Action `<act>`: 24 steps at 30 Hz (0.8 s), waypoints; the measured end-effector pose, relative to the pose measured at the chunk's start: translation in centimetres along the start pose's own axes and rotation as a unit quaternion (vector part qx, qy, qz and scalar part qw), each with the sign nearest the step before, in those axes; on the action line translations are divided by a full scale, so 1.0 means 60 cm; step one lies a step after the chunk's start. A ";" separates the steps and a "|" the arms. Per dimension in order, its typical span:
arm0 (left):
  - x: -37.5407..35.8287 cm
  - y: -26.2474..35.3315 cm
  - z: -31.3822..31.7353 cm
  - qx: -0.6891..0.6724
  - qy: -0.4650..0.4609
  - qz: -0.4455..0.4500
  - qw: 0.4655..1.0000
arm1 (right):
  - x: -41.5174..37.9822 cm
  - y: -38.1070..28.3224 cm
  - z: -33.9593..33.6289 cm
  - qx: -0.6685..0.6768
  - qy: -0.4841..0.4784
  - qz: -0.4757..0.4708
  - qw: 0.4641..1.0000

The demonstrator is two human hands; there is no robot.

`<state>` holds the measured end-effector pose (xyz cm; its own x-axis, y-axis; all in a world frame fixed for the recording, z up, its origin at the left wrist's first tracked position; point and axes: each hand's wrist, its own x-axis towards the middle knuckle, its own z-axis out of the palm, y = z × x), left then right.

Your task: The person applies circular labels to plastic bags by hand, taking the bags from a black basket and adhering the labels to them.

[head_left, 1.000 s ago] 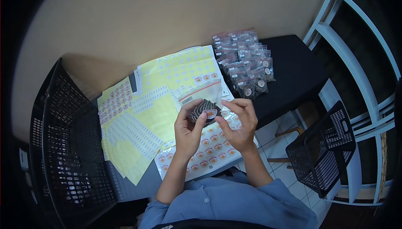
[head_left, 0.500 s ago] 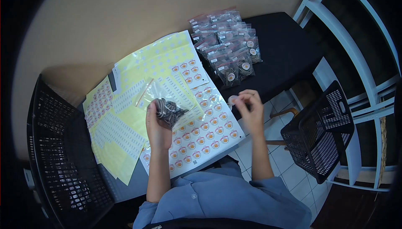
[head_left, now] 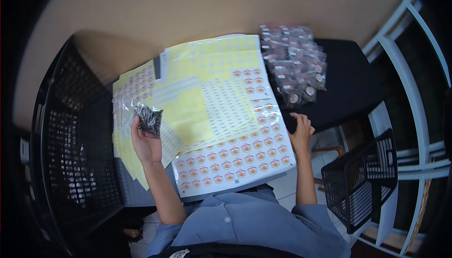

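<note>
My left hand [head_left: 147, 147] is closed around a small clear zip bag [head_left: 149, 119] packed with dark, light-streaked pieces. I cannot make out what kind they are. The bag is raised over the left part of the table, above yellow sticker backing sheets [head_left: 188, 116]. At the right edge of a large white sheet of round orange-and-pink stickers [head_left: 226, 165], my right hand [head_left: 302, 133] has its thumb and fingers apart. Nothing shows between them.
Many filled zip bags [head_left: 294, 60], some with round stickers, lie on the black table [head_left: 343, 69] at the back right. A big black crate [head_left: 80, 135] stands at left. Another black basket [head_left: 360, 178] sits at right, by a white metal frame [head_left: 409, 88].
The view has turned, shifting the table rightward. My left hand has carried the bag left. My right hand held a small round sticker before; now none shows in its fingers, which have spread.
</note>
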<state>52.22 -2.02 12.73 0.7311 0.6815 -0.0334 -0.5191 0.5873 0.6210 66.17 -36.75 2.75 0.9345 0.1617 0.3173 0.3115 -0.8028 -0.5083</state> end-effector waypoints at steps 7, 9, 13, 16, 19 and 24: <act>-0.004 0.082 -0.081 -0.011 0.031 0.024 0.999 | 0.006 0.015 -0.002 0.102 -0.027 -0.069 0.992; -0.009 0.093 -0.093 0.000 0.034 0.026 0.999 | 0.008 0.003 -0.018 0.169 -0.044 -0.002 0.985; 0.004 0.112 -0.128 0.053 0.059 -0.018 0.997 | 0.030 -0.043 -0.064 0.122 0.022 -0.036 0.992; 0.032 0.123 -0.140 0.097 0.039 -0.036 0.994 | 0.054 -0.117 -0.079 0.123 0.036 -0.060 0.990; 0.061 0.123 -0.151 0.152 0.008 -0.031 0.988 | 0.074 -0.217 -0.062 0.163 -0.015 -0.121 0.979; 0.132 0.113 -0.209 0.092 0.031 -0.026 0.995 | 0.100 -0.388 0.023 0.226 -0.157 -0.283 0.919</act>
<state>48.96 12.85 6.86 0.7233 0.6812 -0.1128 -0.3874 0.5355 0.7504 64.78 -16.33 15.39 0.5823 0.6946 0.4224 0.7361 -0.2300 -0.6366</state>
